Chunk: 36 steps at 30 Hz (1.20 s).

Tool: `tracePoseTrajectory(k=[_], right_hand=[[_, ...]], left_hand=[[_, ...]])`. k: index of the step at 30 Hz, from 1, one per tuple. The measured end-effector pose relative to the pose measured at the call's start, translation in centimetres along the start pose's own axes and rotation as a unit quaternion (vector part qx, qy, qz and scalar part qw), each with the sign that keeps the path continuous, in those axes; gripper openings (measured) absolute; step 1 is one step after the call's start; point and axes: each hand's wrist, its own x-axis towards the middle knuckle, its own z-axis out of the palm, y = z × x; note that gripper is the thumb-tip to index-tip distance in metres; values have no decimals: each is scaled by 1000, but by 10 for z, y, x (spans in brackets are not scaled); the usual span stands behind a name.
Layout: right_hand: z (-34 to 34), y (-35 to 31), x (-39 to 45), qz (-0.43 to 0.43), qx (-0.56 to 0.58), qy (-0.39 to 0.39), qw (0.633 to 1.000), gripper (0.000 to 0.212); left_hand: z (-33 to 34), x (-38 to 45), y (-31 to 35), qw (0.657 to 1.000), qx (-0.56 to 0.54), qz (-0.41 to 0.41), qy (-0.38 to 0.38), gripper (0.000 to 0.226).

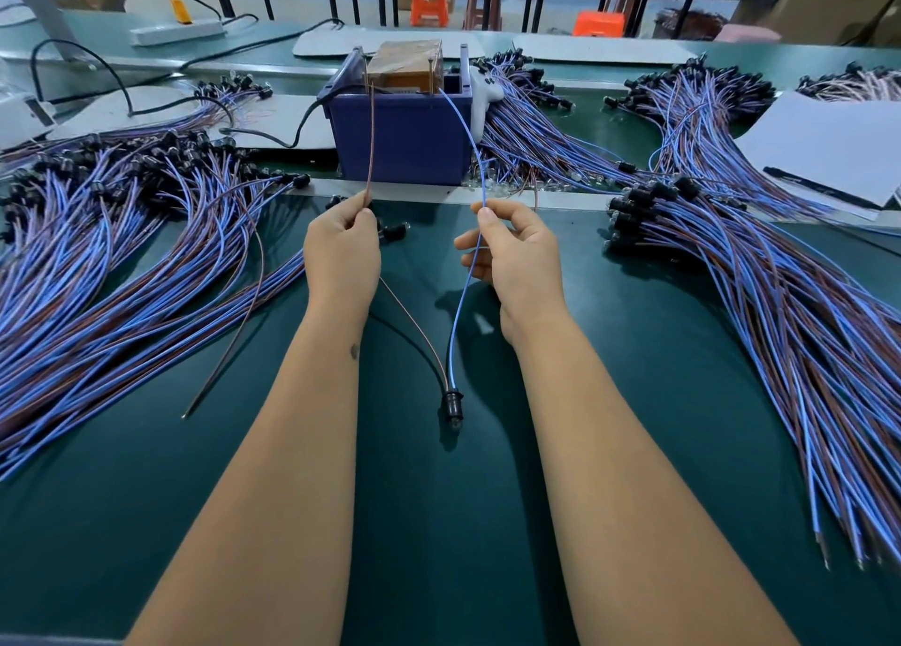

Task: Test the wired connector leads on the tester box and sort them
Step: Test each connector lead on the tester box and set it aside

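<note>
One lead is stretched between my hands. My left hand [341, 250] pinches its brown wire [370, 148], whose tip reaches up to the tester box [404, 138], a blue bin holding a taped brown block. My right hand [512, 250] pinches the blue wire [475, 153], its tip touching the box's right side. Both wires hang down between my forearms to a black connector [451, 404] that dangles just over the green table [439, 523].
Large heaps of blue and brown leads lie on the left [112, 255], on the right [780, 314] and behind the box [531, 124]. A loose brown wire [229, 353] lies left of my arm. White paper sheets [829, 143] sit at the far right. A black power cable [273, 141] runs to the box.
</note>
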Motion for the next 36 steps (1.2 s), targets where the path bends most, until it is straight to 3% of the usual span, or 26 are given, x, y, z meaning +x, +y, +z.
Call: tracePoseTrajectory(k=[10, 16, 36], right_hand=[[2, 1, 1, -1, -9, -4, 1000, 14], [2, 1, 1, -1, -12, -6, 1000, 13], [3, -1, 0, -7, -20, -3, 1000, 14]], left_hand=[[-1, -1, 5, 1000, -12, -5, 2, 50], [0, 4, 2, 1000, -13, -16, 21, 36], [0, 7, 1, 1000, -9, -13, 12, 42]])
